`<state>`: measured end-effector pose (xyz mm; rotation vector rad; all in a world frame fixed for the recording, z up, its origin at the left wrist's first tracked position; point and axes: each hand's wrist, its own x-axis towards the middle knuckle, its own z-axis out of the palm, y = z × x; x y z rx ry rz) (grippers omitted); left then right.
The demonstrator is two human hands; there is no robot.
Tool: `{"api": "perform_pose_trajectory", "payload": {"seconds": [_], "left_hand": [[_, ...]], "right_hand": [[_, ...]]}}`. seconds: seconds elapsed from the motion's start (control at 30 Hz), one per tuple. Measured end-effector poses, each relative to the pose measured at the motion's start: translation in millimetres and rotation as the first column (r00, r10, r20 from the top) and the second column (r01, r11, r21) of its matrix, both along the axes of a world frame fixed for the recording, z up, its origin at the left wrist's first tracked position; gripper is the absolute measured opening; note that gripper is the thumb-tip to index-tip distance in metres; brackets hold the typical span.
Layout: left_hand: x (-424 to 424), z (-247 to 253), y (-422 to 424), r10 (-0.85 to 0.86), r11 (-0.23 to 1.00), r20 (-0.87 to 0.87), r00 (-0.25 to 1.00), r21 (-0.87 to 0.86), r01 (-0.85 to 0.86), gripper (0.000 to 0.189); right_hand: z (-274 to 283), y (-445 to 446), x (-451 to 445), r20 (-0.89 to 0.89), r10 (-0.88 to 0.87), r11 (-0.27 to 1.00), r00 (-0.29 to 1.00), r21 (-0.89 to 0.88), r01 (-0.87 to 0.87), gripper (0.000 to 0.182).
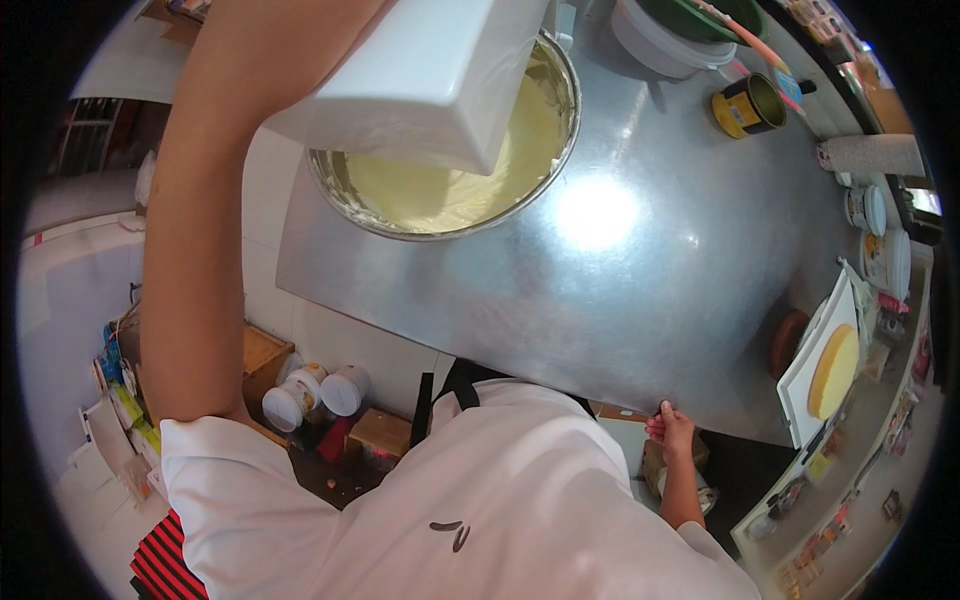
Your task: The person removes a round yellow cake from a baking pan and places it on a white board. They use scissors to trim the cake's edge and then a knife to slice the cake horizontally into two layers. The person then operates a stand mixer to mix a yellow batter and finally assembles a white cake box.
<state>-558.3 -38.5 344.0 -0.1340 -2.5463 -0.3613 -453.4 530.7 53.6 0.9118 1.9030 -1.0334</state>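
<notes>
A white box-shaped container (405, 82) is raised and tilted above a round metal bowl (574, 112). My left hand (300, 45) lies against its left side and appears to grip it; the fingers are cut off by the top of the view. Smooth pale-yellow cream or batter (465, 195) fills part of the bowl, with smears along the inner wall. The bowl stands on a stainless-steel table (487, 300). At the table's near edge, my right hand (670, 429) rests its thumb on top, with its fingers curled at the rim.
Far right on the table lie a yellow open can (750, 105) and white and green basins (667, 45). A pale-yellow round cake layer (834, 372) sits on a white board (795, 390) at the right edge. Lidded white tubs (300, 394) stand below on the left.
</notes>
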Motion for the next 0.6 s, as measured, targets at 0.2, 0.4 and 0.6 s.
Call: {"api": "perform_pose_trajectory", "payload": {"seconds": [0.2, 0.4, 0.6], "left_hand": [[-3.0, -9.2, -9.8, -0.041, 0.999, -0.045, 0.998, 0.003, 0.042, 0.018], [-1.7, -7.6, -9.8, -0.015, 1.000, -0.042, 0.999, -0.013, 0.014, 0.018], [-1.7, -7.0, -7.9, 0.012, 1.000, -0.026, 1.000, -0.008, -0.012, 0.018]], "right_hand": [[-0.8, 1.8, -0.1, 0.002, 0.002, 1.000, 1.000, -0.020, -0.002, 0.034], [-0.2, 1.6, -0.1, -0.001, 0.003, 1.000, 1.000, -0.015, -0.003, 0.034], [0.1, 1.6, -0.1, -0.003, 0.007, 1.000, 1.000, -0.016, -0.007, 0.034]]}}
